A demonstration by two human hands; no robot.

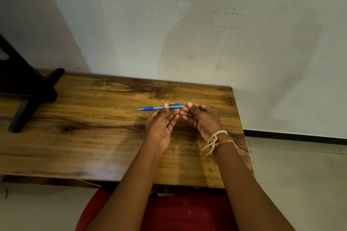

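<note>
Red plastic seat (pixel 178 212) lies closest, cut off at the bottom edge. Over the brown wooden worktop (pixel 84 137) I see the left hand (pixel 161 124) pinching the slim blue plastic pen (pixel 150 108) mid-barrel, while the right hand (pixel 201 118), fingers curled, grips its rear end and hides it. Left, a dark wooden stand (pixel 28 90) sits well apart; the worktop's right edge runs just beside the right wrist

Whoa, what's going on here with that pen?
A person at a wooden table holds a blue pen level above it with both hands. The left hand holds the pen's middle, and the right hand pinches its end by the clip. The tip points to the person's left.
</note>
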